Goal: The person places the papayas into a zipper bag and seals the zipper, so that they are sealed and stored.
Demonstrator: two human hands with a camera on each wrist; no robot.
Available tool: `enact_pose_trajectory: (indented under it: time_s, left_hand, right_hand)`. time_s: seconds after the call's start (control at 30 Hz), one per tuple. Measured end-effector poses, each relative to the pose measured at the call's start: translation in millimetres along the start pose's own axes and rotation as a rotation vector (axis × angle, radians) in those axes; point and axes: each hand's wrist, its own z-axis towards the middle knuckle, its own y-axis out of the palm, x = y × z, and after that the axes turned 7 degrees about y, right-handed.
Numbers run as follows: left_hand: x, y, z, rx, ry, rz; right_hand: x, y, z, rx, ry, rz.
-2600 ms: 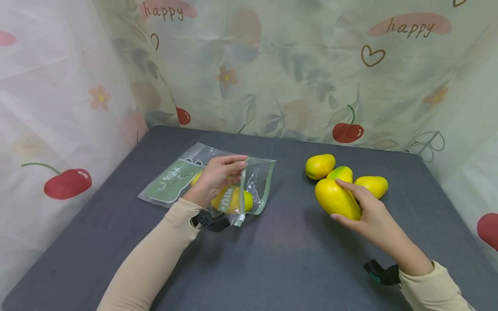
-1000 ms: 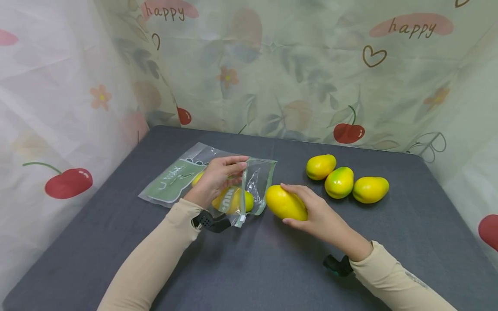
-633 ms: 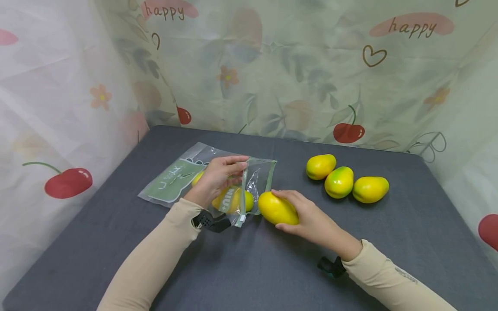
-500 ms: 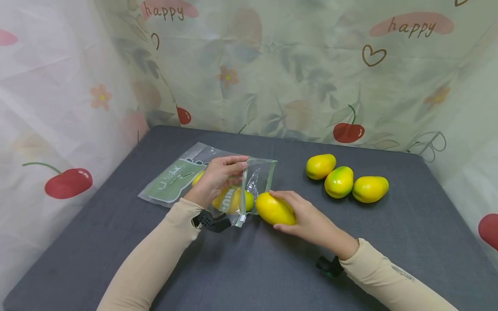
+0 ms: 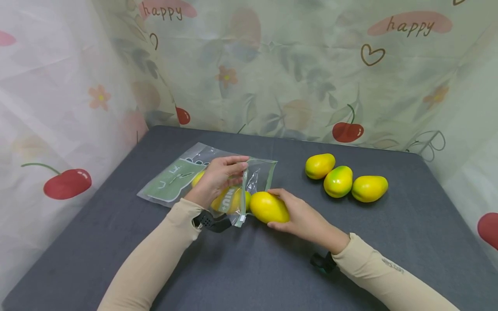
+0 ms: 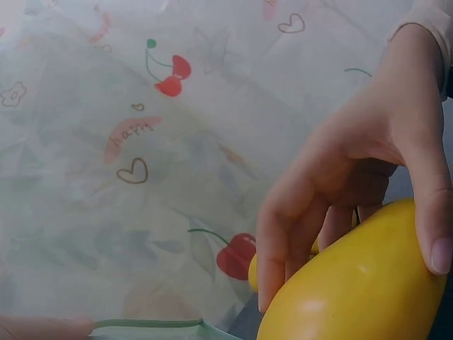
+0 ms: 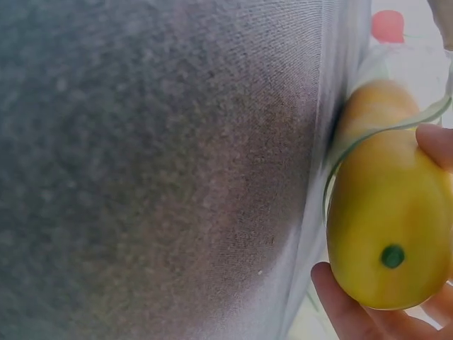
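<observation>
Soft, diffuse light with faint, blurred shadows

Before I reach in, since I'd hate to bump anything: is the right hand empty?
No, the right hand holds a yellow mango at the clear bag's mouth.

Sleeves (image 5: pixel 151 259): beige | wrist units (image 5: pixel 214 222): black | right-sleeve marking (image 5: pixel 393 265): grey

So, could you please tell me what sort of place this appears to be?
Probably a makeshift tabletop recording booth: printed sheeting hangs behind and on both sides of a dark grey table, and a black device sits at each wrist.
</observation>
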Motion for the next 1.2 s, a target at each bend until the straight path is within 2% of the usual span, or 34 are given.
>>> enact_pose_trajectory:
  time_s: [0.4, 0.6, 0.77, 1.0, 1.2]
  left_hand:
    - [1.4, 0.6, -0.4, -0.011, -0.009, 0.015]
    - [0.0, 0.4, 0.1, -0.025, 0.003, 0.004]
    - [-0.7, 0.3, 0.4, -0.033, 0.01, 0.0]
    - [2.1, 1.6, 0.0, -0.033, 0.014, 0.006]
    - [2.5, 2.3, -0.6, -0.03, 0.015, 0.008]
  right_hand:
    - [-1, 3, 4.9, -0.02, -0.069, 0.014]
    - [-3, 6, 9.8, 0.006, -0.112, 0.005]
    - [-4, 9, 14.1, 0.006, -0.105, 0.03]
    - [-7, 12, 17.3, -0.011, -0.057, 0.084]
    - [-9, 13, 17.3, -0.017, -0.1, 0.12]
